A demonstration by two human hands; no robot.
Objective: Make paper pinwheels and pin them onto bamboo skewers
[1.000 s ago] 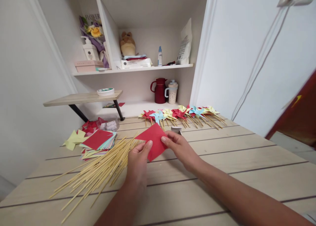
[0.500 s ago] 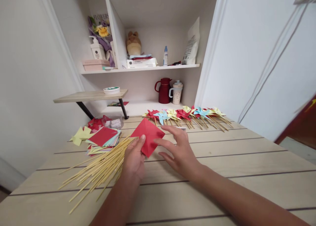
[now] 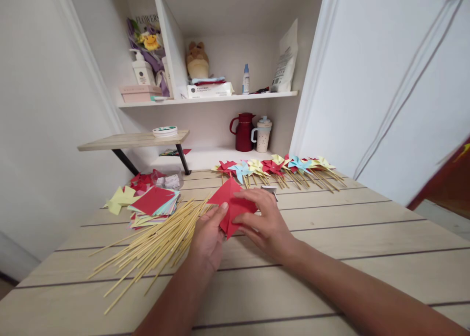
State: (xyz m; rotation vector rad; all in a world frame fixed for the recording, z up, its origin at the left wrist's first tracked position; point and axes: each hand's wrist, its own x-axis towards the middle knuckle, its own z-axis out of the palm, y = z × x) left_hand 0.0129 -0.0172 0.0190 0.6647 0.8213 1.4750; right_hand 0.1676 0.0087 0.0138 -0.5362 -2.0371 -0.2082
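A red paper square point(image 3: 228, 194), creased down its middle, is held above the centre of the counter point(image 3: 312, 262). The left hand point(image 3: 208, 233) pinches it, thumb on top; the right hand point(image 3: 261, 219) is half curled over its right side, though whether those fingers grip I cannot tell. The thin sheet could tear or take a crooked crease if the hands pull unevenly. Bamboo sticks point(image 3: 167, 235) fan towards the counter's left edge beside the left hand, so a sideways sweep might scatter them or nudge the loose stack of paper squares point(image 3: 152, 201). Near the back-left corner, a clear plastic tub point(image 3: 180, 180) holds white pieces point(image 3: 169, 181) too small to identify. A small box point(image 3: 270, 191) sits near pinwheels point(image 3: 272, 167) along the back edge, its contents unclear; the dark red jug point(image 3: 244, 132) beyond also hides whatever it holds
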